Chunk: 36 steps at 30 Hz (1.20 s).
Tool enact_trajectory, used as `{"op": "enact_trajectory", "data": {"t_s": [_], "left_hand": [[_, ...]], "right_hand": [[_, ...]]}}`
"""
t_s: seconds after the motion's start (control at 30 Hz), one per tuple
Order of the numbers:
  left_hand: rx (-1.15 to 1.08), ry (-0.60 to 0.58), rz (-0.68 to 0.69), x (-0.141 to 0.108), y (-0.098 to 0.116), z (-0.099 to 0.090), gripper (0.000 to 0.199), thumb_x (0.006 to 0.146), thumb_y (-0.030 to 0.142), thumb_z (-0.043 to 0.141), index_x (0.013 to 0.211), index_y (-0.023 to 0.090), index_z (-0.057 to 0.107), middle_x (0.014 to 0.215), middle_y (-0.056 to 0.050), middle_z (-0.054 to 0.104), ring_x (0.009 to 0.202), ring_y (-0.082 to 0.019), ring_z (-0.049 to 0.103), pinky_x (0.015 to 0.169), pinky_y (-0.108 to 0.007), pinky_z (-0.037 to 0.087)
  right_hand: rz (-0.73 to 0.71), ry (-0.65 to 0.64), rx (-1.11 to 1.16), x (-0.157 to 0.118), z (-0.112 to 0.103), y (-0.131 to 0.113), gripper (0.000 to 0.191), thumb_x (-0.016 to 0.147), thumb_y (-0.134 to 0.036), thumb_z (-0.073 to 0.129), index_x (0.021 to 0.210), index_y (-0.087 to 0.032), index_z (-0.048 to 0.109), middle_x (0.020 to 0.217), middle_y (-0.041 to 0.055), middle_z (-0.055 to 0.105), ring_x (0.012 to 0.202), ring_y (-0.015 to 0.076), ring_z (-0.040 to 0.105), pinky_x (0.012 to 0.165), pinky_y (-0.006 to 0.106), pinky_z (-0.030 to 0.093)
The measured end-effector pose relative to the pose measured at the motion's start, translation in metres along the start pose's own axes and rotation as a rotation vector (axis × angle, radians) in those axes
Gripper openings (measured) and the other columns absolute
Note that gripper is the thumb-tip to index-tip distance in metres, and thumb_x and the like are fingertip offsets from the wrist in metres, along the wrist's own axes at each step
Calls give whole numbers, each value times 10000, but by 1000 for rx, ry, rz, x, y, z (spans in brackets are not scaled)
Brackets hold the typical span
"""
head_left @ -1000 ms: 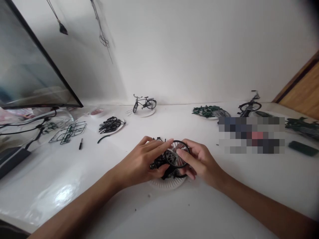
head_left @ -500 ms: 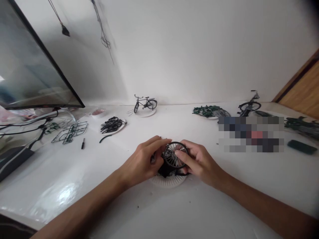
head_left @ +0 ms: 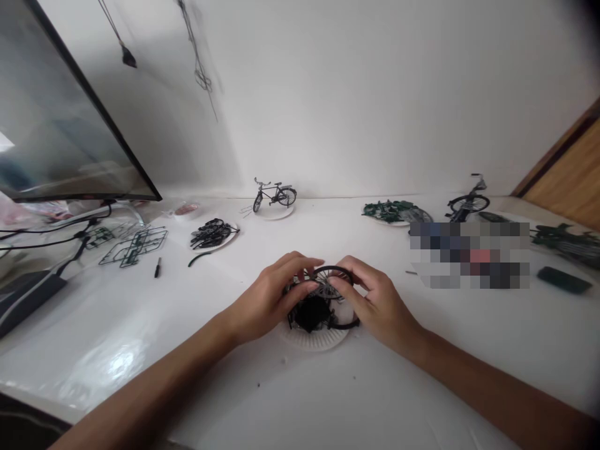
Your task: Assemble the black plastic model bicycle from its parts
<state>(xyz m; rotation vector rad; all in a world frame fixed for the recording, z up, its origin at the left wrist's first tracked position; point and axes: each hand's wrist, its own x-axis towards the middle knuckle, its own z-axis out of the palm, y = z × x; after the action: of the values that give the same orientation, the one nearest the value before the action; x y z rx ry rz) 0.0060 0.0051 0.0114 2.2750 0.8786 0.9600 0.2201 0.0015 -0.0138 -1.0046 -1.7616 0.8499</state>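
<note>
Head view: left hand (head_left: 267,300) and right hand (head_left: 379,303), fingers clamped on a spoked model wheel (head_left: 324,286) above a paper plate (head_left: 315,340)

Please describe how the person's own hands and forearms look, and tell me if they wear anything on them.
The left hand and right hand are bare, with no gloves, rings or watch visible. The left forearm and right forearm are slim and also bare, with no sleeve in view.

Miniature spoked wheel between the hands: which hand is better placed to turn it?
Right, probably: the right hand has its fingers across the spoked wheel, while the left hand seems to reach it only with its fingertips, above the black parts.
</note>
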Motion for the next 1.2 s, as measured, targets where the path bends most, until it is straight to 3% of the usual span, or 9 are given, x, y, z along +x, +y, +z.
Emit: {"op": "enact_trajectory", "data": {"t_s": [0.13,0.27,0.4,0.53,0.63,0.83,0.93,1.03,1.2], "left_hand": [[-343,153,-167,-1,4,12,146,964,284,576,1020,155,618,818,-35,638,699,-120,594,643,-260,523],[-618,128,-277,-1,3,16,194,954,328,594,967,140,549,793,-48,672,739,-163,682,700,-322,592],[-308,82,-142,-2,3,8,254,963,351,573,1134,165,554,1031,-105,660,858,-179,664,723,-312,575],[-35,-90,164,-2,8,-4,621,955,514,517,1471,216,340,1431,-187,475,1254,-298,528,1021,-460,491],[82,-122,304,-2,9,-6,687,944,619,433,1479,199,340,1387,-194,522,1236,-304,551,999,-454,508],[154,81,406,-3,-2,1,501,1039,458,264,1335,122,487,1115,-175,658,923,-222,664,722,-325,560],[63,192,214,-4,-5,2,352,1055,310,299,1262,165,544,897,-65,679,707,-123,620,642,-239,505],[17,170,33,-2,-5,-3,307,1049,309,350,1150,166,602,728,-5,609,588,-94,521,577,-215,445],[173,21,28,3,-5,-18,298,1023,344,410,1147,156,606,910,-66,648,792,-161,581,729,-296,481]], "right_hand": [[-1,61,62,-1,5,-2,159,934,-373,612,974,-227,564,898,9,600,860,167,560,789,285,440],[92,41,300,-2,8,-6,197,929,-391,620,972,-205,574,857,18,637,740,145,591,678,266,479],[188,-121,511,-6,9,-8,253,984,-418,525,864,-196,539,592,-48,519,489,84,457,480,223,368],[312,-353,777,-12,14,-12,290,990,-447,499,840,-199,488,512,-85,414,403,59,312,393,205,248],[355,-433,880,-14,16,-18,291,995,-423,499,815,-195,483,478,-90,407,377,49,276,376,205,208],[406,-513,875,-11,13,-23,330,963,-472,539,792,-199,467,490,-117,307,380,30,184,370,188,147],[382,-459,765,-9,10,-22,343,925,-474,598,771,-197,467,544,-109,314,393,22,178,370,187,149],[322,-319,607,-6,7,-18,333,876,-454,667,764,-185,505,554,-104,305,417,30,194,385,197,162],[233,-65,453,-4,5,-12,226,850,-371,709,861,-177,595,660,-37,482,576,100,431,505,229,367]]}}
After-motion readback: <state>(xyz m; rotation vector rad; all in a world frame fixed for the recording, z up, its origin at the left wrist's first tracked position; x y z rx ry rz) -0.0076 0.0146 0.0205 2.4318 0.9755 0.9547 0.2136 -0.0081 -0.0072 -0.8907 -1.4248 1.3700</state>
